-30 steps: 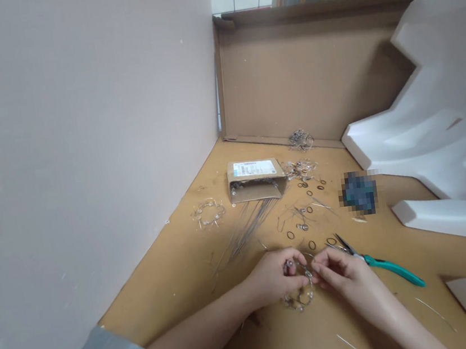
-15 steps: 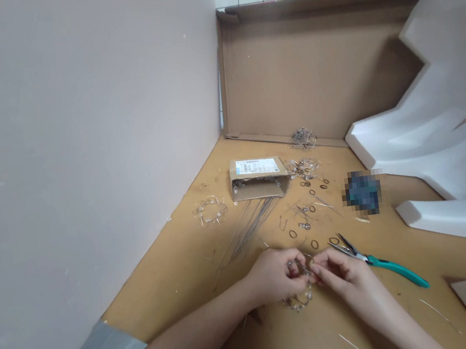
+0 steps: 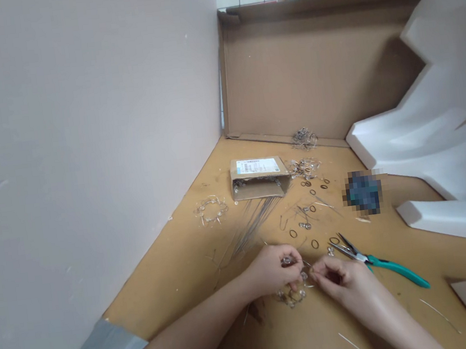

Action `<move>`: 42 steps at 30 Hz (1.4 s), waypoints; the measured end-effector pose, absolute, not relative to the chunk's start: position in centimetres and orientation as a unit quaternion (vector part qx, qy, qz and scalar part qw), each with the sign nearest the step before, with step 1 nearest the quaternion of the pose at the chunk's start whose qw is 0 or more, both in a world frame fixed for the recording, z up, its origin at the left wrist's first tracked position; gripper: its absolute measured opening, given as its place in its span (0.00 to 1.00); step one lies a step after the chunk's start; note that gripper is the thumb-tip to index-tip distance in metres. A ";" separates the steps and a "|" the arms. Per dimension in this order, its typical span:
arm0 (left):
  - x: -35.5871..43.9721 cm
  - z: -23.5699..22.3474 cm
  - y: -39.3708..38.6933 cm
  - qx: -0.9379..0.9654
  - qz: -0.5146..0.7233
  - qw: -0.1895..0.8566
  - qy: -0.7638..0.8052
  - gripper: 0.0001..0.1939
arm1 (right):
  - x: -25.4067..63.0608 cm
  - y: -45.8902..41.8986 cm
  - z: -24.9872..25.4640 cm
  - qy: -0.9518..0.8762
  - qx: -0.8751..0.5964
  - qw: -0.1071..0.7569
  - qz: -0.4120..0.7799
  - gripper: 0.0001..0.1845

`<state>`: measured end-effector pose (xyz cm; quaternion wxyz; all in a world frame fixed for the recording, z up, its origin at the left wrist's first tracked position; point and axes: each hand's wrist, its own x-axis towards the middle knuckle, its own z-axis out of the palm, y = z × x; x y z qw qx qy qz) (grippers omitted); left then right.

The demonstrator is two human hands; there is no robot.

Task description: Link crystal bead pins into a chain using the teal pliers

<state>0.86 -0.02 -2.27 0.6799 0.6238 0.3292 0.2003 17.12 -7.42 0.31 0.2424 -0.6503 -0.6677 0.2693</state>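
Observation:
My left hand (image 3: 272, 269) and my right hand (image 3: 338, 279) meet low in the middle of the view, both pinched on a small ring of wire strung with clear beads (image 3: 293, 296). The ring hangs between the fingertips just above the brown board (image 3: 177, 272). Teal-handled pliers (image 3: 380, 264) lie on the board just right of my right hand, jaws pointing left. Small dark metal rings (image 3: 313, 243) are scattered just beyond my hands.
A small open cardboard box (image 3: 259, 177) with a white label lies farther back, with a bundle of thin straight wires (image 3: 250, 226) in front of it. A finished beaded ring (image 3: 209, 210) lies near the wall at left. White foam blocks (image 3: 436, 132) fill the right side. A cardboard panel (image 3: 309, 69) stands at the back.
Both hands have drawn slightly toward me and lowered with the beaded ring; my fingers have closed tighter round it. The pliers and other pieces have stayed put.

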 end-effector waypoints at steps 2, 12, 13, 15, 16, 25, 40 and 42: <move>1.0 -2.3 0.0 0.607 0.199 0.698 0.324 0.02 | 17.1 -7.4 0.2 -0.665 -0.650 0.242 0.278 0.10; 1.2 -2.2 -0.3 0.593 0.191 0.717 0.311 0.10 | 17.4 -7.6 -0.3 -0.627 -0.674 0.244 0.305 0.11; 1.1 -2.0 -0.4 0.598 0.184 0.713 0.315 0.10 | 17.4 -7.6 -0.2 -0.627 -0.673 0.241 0.311 0.11; 1.0 -1.8 -0.6 0.626 0.168 0.690 0.321 0.11 | 17.2 -7.5 -0.1 -0.623 -0.672 0.236 0.323 0.12; 1.0 -1.7 -0.7 0.649 0.163 0.668 0.324 0.12 | 17.1 -7.5 -0.1 -0.620 -0.673 0.233 0.328 0.12; 0.4 -1.8 -0.4 0.777 0.134 0.527 0.317 0.18 | 17.1 -7.6 0.4 -0.605 -0.725 0.181 0.275 0.11; 0.4 -1.5 -0.7 0.815 0.167 0.427 0.353 0.09 | 16.5 -7.5 0.2 -0.622 -0.683 0.214 0.317 0.11; 0.5 -1.6 -0.7 0.814 0.171 0.428 0.353 0.08 | 16.5 -7.6 0.0 -0.623 -0.678 0.219 0.324 0.11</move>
